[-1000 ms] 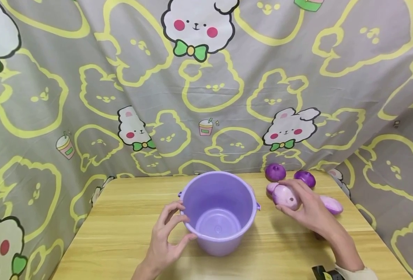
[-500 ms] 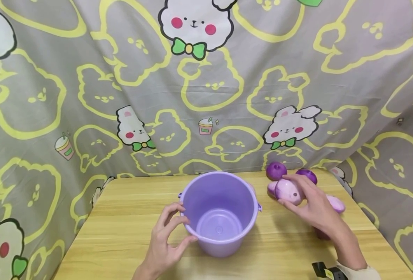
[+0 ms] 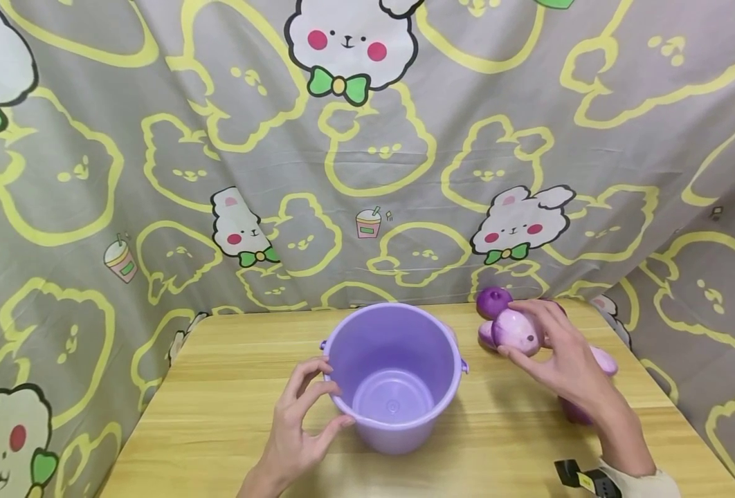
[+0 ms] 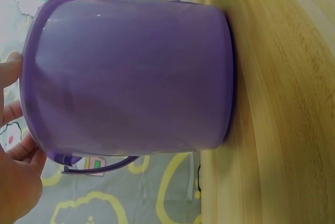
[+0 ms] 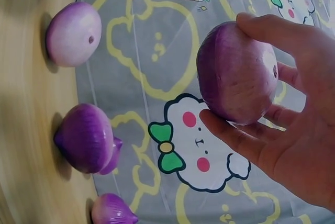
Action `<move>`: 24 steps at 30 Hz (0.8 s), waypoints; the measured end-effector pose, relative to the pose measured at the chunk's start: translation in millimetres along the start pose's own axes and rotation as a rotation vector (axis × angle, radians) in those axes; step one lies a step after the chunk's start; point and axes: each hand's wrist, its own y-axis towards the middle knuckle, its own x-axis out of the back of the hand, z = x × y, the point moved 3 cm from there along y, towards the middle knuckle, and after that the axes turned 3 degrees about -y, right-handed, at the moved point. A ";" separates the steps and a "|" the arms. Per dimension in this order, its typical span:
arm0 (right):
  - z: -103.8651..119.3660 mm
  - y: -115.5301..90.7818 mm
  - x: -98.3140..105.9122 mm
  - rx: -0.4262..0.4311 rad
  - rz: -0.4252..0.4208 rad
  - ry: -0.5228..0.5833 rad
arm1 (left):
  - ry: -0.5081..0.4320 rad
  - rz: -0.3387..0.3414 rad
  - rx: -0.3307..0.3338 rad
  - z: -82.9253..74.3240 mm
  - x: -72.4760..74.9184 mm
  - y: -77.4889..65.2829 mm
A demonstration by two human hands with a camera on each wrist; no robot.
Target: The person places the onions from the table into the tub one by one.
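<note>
A lilac bucket [image 3: 395, 437] stands upright on the wooden table, and its inside shows nothing but the bare bottom. My left hand [image 3: 294, 430] grips the near left part of its rim, thumb and fingertips touching it. In my right hand [image 3: 569, 366] I hold a pale purple onion [image 3: 515, 332] above the table, right of the bucket. The right wrist view shows this onion [image 5: 238, 75] between my thumb and fingers, its small dark root spot facing the palm.
Behind the held onion lie a dark purple onion [image 3: 494, 302] and a paler onion [image 3: 486, 334]. Another pale onion [image 3: 604, 361] lies beyond my right hand, and a dark one [image 3: 574, 411] is partly hidden by my wrist. A patterned curtain [image 3: 392, 159] hangs behind the table.
My right hand has lifted the onion a little, up and slightly to the right. The left hand stays on the bucket's rim.
</note>
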 end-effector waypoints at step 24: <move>6.1 0.3 5.3 -0.015 -0.020 0.064 | 0.024 0.016 0.035 7.5 -3.2 -5.1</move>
